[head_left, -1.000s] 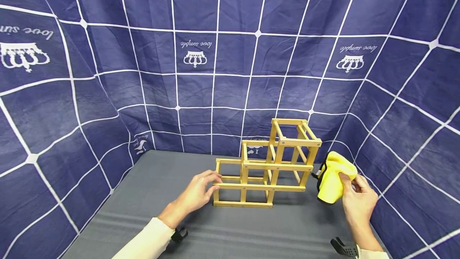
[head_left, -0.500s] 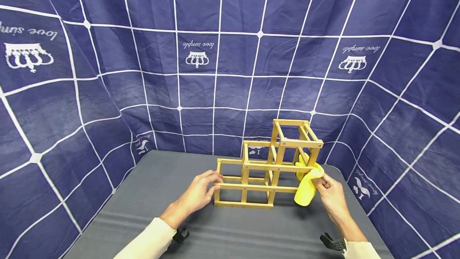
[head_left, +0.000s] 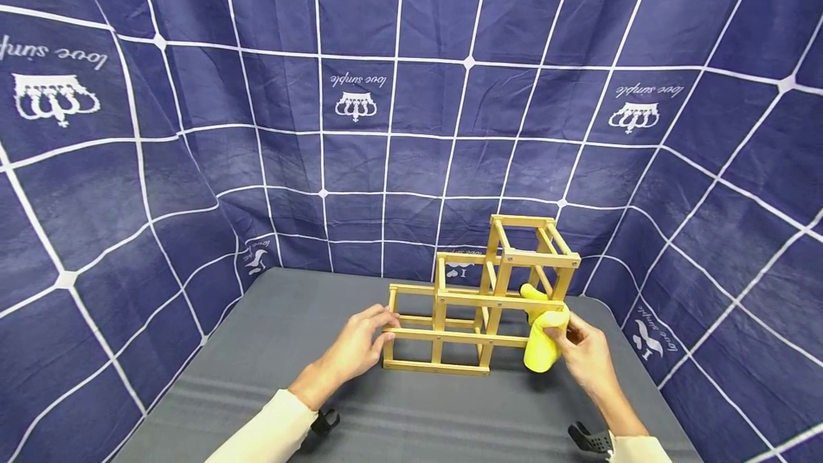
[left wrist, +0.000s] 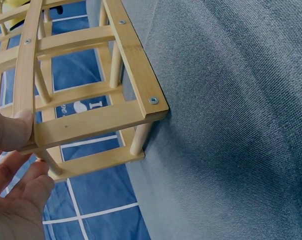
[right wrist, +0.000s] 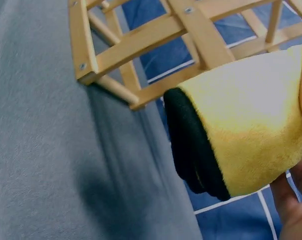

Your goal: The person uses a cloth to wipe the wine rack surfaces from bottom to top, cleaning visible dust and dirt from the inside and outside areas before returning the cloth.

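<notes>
A stepped wooden rack [head_left: 450, 336] of slats and dowels stands on the grey surface, its tallest section on the right. My left hand [head_left: 356, 345] pinches its lower left end; the left wrist view has the thumb on one rail [left wrist: 25, 95] and fingers curled round the other side. At the opposite end, my right hand [head_left: 588, 356] grips a folded yellow cloth [head_left: 543, 349], which wraps over the end of the rack's middle rail. Seen from the right wrist, the cloth [right wrist: 256, 115] is plush with black edging, and a thumb presses on it.
A grey cloth-covered surface [head_left: 289, 320] lies under the rack. Dark blue fabric [head_left: 411, 106] with white grid lines hangs behind and along both sides. Black straps hang by both wrists, the right one [head_left: 588, 438] pierced with holes.
My right hand has carried the yellow cloth leftward from beside the rack onto its right end, then slightly lower along the rail. The left hand has kept its hold on the rack.
</notes>
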Motion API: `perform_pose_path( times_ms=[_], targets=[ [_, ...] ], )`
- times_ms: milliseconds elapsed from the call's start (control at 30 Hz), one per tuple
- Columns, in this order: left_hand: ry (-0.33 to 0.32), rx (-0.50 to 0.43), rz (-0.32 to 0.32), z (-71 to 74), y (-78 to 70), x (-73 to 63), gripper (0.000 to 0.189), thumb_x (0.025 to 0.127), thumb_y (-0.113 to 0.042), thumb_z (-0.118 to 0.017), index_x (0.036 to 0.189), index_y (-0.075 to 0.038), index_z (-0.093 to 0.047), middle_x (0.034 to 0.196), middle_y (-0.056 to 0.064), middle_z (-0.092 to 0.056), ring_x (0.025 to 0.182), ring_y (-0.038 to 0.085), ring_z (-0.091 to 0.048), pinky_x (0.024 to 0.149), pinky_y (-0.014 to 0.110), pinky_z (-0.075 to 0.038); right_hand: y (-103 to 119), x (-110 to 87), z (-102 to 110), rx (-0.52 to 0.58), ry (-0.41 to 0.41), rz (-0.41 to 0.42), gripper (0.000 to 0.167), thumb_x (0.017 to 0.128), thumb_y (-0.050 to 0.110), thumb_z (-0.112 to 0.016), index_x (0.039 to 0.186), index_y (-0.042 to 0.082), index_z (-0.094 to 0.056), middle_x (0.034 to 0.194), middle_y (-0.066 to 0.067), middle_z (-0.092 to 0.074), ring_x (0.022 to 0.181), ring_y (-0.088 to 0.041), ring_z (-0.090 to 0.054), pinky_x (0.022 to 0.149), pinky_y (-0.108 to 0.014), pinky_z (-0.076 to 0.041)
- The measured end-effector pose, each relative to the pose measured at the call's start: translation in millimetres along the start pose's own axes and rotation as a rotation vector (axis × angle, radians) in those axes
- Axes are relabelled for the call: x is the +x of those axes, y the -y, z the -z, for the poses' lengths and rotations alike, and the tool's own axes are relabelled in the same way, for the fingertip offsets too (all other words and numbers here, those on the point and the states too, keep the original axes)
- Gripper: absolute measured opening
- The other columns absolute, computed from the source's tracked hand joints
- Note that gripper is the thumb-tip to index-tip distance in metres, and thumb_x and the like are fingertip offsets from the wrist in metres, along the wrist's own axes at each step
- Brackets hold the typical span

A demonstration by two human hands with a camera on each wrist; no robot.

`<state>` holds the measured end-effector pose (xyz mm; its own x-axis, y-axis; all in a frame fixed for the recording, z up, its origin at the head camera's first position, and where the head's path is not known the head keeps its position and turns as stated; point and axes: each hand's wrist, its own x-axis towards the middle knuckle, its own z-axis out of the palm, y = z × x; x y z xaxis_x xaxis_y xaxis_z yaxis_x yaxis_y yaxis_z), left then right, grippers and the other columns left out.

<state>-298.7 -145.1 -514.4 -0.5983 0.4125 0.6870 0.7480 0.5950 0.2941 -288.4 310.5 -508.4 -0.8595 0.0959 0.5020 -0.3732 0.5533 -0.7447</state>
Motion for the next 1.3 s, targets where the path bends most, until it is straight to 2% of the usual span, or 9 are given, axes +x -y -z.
perform_pose_path(
  times_ms=[67,233,400,633,767,900,1033,1167,1300],
  targets=[
    [-0.005,0.004,0.0,-0.7,-0.4,-0.1,0.02,0.093,0.007,-0.089,0.106,-0.005,-0.082,0.116,0.012,-0.082,0.126,0.045,-0.082,0.111,0.053,-0.068,-3,-3.1,-2,-0.022,0.014,-0.023,0.033,0.101,0.004,-0.089,0.133,-0.004,-0.081,0.118,-0.025,-0.087,0.092,0.012,-0.07,0.076,-0.009,-0.059],
    [-0.024,0.016,-0.012,-0.6,-0.1,0.7,0.02,0.092,0.007,-0.09,0.105,-0.005,-0.082,0.115,0.011,-0.082,0.124,0.045,-0.083,0.109,0.053,-0.068,-9,-7.1,-4,-0.063,0.038,-0.013,0.03,0.099,0.004,-0.092,0.126,-0.001,-0.083,0.122,-0.025,-0.086,0.097,0.015,-0.068,0.078,-0.006,-0.059],
    [-0.002,0.007,0.008,0.1,0.6,0.7,0.02,0.092,0.008,-0.089,0.105,-0.005,-0.081,0.116,0.011,-0.082,0.125,0.044,-0.083,0.11,0.053,-0.068,-8,-3.4,-5,-0.092,-0.074,0.024,0.029,0.093,0.003,-0.097,0.119,0.004,-0.087,0.112,-0.016,-0.089,0.095,0.015,-0.068,0.079,-0.002,-0.056],
    [0.006,0.009,0.014,-2.8,1.2,0.1,0.021,0.091,0.008,-0.09,0.104,-0.006,-0.081,0.116,0.012,-0.082,0.126,0.043,-0.083,0.111,0.053,-0.069,-3,-1.8,3,0.122,-0.215,-0.149,0.035,0.102,0.002,-0.089,0.135,-0.005,-0.082,0.094,0.036,-0.074,0.086,0.015,-0.071,0.078,-0.004,-0.058],
    [0.004,0.017,0.008,-1.4,-0.1,-0.6,0.022,0.091,0.009,-0.089,0.103,-0.007,-0.081,0.116,0.014,-0.082,0.124,0.043,-0.083,0.108,0.054,-0.069,-1,-5.4,3,0.278,-0.336,-0.155,0.034,0.102,-0.005,-0.085,0.134,-0.012,-0.078,0.094,0.034,-0.078,0.086,0.014,-0.075,0.079,-0.004,-0.059],
    [0.037,0.008,0.027,2.2,0.1,0.0,0.021,0.094,0.008,-0.089,0.105,-0.008,-0.081,0.119,0.014,-0.083,0.126,0.042,-0.083,0.109,0.055,-0.069,5,-11.8,2,0.403,-0.508,-0.054,0.034,0.097,-0.016,-0.083,0.131,-0.013,-0.079,0.1,0.023,-0.085,0.089,0.008,-0.081,0.082,-0.005,-0.061],
    [0.069,0.012,0.046,5.1,1.6,1.7,0.023,0.095,0.005,-0.091,0.109,-0.012,-0.084,0.119,0.006,-0.083,0.122,0.033,-0.084,0.106,0.053,-0.07,17,-18.6,-2,0.5,-0.634,0.17,0.04,0.089,-0.03,-0.079,0.128,-0.024,-0.074,0.115,0.007,-0.084,0.104,-0.005,-0.084,0.092,-0.01,-0.064],
    [0.093,0.031,0.045,6.7,2.4,2.4,0.025,0.095,-0.001,-0.094,0.114,-0.016,-0.087,0.122,0.003,-0.083,0.122,0.031,-0.082,0.106,0.054,-0.069,32,-21.8,-9,0.385,-0.72,0.409,0.035,0.081,-0.033,-0.075,0.116,-0.031,-0.071,0.113,-0.005,-0.079,0.106,-0.003,-0.077,0.097,-0.01,-0.063],
    [0.097,-0.006,0.049,5.8,1.6,1.3,0.025,0.095,0.0,-0.092,0.114,-0.014,-0.088,0.124,0.008,-0.084,0.137,0.045,-0.077,0.116,0.063,-0.064,40,-21.3,-16,0.113,-0.739,0.496,0.033,0.077,-0.02,-0.082,0.109,-0.023,-0.078,0.102,-0.026,-0.077,0.106,0.009,-0.067,0.097,-0.006,-0.055]
  ],
)
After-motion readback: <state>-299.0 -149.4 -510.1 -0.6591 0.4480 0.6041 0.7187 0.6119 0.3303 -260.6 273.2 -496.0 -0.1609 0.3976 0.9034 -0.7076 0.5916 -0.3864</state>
